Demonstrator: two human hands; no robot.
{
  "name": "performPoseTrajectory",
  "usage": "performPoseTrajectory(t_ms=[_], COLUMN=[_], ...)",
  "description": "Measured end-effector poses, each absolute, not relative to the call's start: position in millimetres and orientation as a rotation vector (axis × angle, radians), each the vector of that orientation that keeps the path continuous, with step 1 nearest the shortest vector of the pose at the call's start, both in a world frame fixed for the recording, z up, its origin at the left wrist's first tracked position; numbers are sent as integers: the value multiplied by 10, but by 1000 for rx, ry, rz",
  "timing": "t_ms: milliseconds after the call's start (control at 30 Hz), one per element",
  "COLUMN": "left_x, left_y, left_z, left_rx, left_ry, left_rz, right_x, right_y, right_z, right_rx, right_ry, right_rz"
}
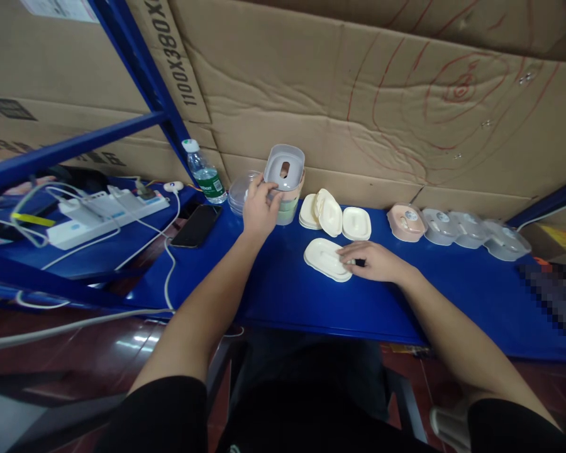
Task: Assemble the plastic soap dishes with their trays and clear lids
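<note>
My left hand (260, 211) pinches the near left edge of a grey plastic box (280, 176) with an oblong slot in its base. The box is tilted on top of a stack of pink and green boxes (287, 211). My right hand (372, 260) grips the right end of a cream oblong lid (323, 255), one of a small pile lying flat on the blue table (283, 296). Behind it are more cream pieces: a short stack (307, 212), a leaning piece (330, 215) and a flat one (357, 224).
Clear round lids (238, 192), a water bottle (205, 173) and a black phone (197, 225) lie left of the stack. A pink lidded box (406, 223) and several grey ones (471, 229) line the back right. Cardboard (283, 82) walls the rear. Cables surround a power strip (106, 217).
</note>
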State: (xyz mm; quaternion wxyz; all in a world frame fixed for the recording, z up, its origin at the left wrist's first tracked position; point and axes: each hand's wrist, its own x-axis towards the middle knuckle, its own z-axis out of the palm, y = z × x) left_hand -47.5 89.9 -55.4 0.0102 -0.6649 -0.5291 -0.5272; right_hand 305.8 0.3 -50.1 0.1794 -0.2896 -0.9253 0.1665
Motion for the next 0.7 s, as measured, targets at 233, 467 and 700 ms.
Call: performPoseTrajectory(t_ms=[233,467,700], left_x=[-484,-488,-463], left_y=[934,956,890], left_z=[-526,-502,-410], left_rx=[-1985,-1878,-1853], left_ry=[-1633,-1529,-1317], left_rz=[-1803,-1981,-2128], right_x=[3057,3047,3044], right_y=[-11,-9,-23], right_z=[-484,-492,-478], right_rx=[-840,-856,-858], right_ry=[-2620,-2614,-2557], right_rz=[482,486,423])
